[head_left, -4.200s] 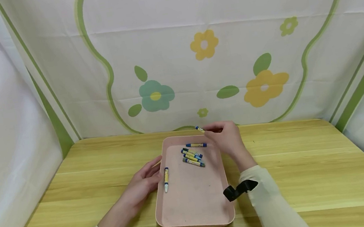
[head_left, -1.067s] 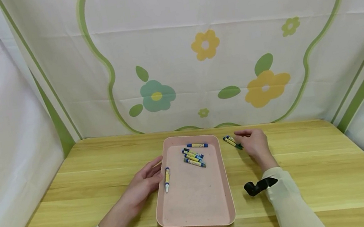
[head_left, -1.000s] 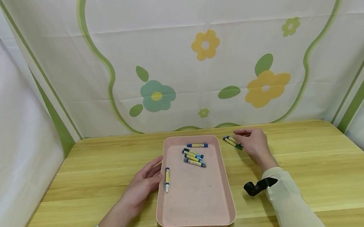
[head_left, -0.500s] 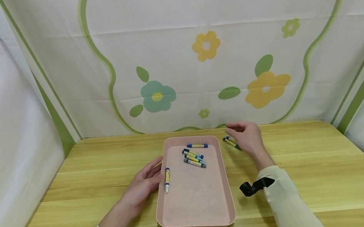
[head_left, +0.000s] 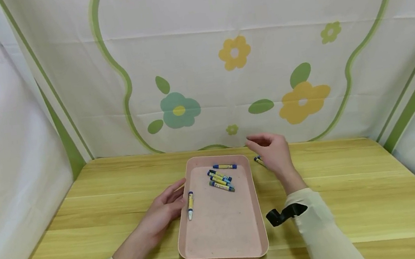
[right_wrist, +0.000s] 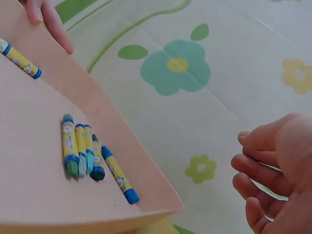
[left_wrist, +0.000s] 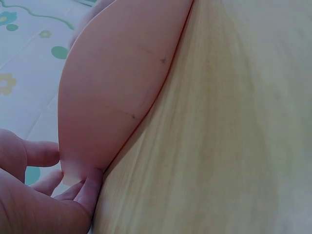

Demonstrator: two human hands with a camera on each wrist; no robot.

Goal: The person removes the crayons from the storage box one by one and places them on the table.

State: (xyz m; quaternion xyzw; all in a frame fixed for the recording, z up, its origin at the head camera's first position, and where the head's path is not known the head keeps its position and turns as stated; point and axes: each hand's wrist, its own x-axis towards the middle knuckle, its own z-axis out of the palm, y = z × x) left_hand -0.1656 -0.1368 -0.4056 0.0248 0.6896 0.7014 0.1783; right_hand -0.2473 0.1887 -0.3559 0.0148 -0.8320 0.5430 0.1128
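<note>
Over the tray's far right corner, my right hand point(head_left: 274, 153) hangs above the table with loosely bent fingers, empty in the right wrist view. Crayons point(head_left: 259, 161) on the table are partly covered by it. My left hand point(head_left: 164, 206) holds the left wall of the pink tray point(head_left: 222, 233); the left wrist view has its fingers point(left_wrist: 90, 192) at the outer wall. In the tray, a blue crayon point(right_wrist: 120, 175) lies near the far end, with several green and light blue crayons point(right_wrist: 80, 148) side by side. A white-tipped crayon point(head_left: 191, 205) lies along the left wall.
The wooden table point(head_left: 352, 197) runs back to a white cloth point(head_left: 197, 60) with printed flowers. More white cloth hangs at both sides. Black straps with a camera sit on both sleeves point(head_left: 316, 220).
My right hand carried a crayon out of the tray and laid it beside another on the table to the right. It has let go, risen and moved left. The left hand stays put.
</note>
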